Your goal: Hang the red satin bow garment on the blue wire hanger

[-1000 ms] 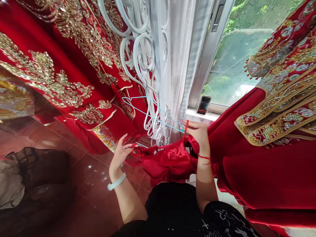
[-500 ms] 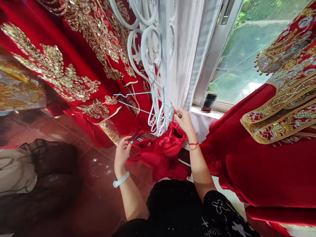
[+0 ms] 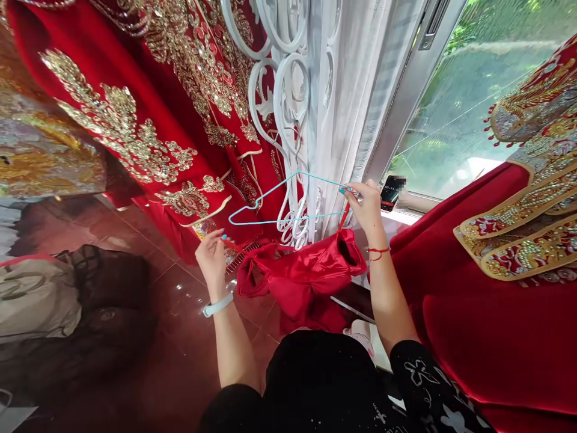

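Observation:
A red satin garment (image 3: pixel 311 264) hangs by its straps between my two hands, its opening facing up. My left hand (image 3: pixel 211 258) is closed in a pinch on its left strap, below and left of a light blue wire hanger (image 3: pixel 265 223). The hanger's hook is up at the white scrolled metalwork. At the hanger's right end, my right hand (image 3: pixel 366 204) pinches the wire, and the right strap hangs from it. The left end of the hanger is free, with no strap on it. The garment's lower part drops out of sight behind my body.
White scrolled metalwork (image 3: pixel 293 78) stands ahead beside a white curtain (image 3: pixel 347 90). Red dresses with gold embroidery (image 3: pixel 130 138) hang at left, and beaded red garments (image 3: pixel 518 222) at right. A phone (image 3: pixel 390 191) leans at the window. Dark sheer fabric (image 3: pixel 108 300) lies at lower left.
The hanger has turned, its left end coming nearer to me. My right hand has moved right to the hanger's end. My hands are farther apart, and the garment is raised and spread wider.

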### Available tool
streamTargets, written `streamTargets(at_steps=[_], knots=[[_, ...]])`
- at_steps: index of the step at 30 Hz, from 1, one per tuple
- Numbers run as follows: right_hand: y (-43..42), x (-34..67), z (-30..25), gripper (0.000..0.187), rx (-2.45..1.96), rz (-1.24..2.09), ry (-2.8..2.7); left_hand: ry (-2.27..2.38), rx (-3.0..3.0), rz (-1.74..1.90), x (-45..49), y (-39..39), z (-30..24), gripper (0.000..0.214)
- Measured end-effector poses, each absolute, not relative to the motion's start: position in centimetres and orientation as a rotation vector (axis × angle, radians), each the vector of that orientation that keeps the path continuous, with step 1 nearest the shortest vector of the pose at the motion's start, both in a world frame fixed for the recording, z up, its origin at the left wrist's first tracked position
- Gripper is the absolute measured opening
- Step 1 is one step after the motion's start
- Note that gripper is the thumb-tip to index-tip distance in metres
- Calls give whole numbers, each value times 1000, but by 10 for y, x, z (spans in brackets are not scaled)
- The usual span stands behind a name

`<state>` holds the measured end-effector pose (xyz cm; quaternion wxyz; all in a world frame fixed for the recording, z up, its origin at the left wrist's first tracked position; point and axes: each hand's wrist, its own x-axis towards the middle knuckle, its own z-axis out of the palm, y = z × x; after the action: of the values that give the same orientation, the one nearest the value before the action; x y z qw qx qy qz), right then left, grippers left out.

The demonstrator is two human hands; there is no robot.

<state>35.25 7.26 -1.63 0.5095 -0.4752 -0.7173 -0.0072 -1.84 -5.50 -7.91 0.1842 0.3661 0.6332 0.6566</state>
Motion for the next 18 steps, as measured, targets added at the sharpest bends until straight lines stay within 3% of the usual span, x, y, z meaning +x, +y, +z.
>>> streamTargets(at_steps=[7, 18], knots=[[87, 366, -7, 37, -1109, 85, -1788, 1556, 1342, 1863, -24, -27, -46, 38], [99, 367, -9, 32, -1134, 82, -1867, 1173, 1734, 1381, -10, 11, 14, 75]])
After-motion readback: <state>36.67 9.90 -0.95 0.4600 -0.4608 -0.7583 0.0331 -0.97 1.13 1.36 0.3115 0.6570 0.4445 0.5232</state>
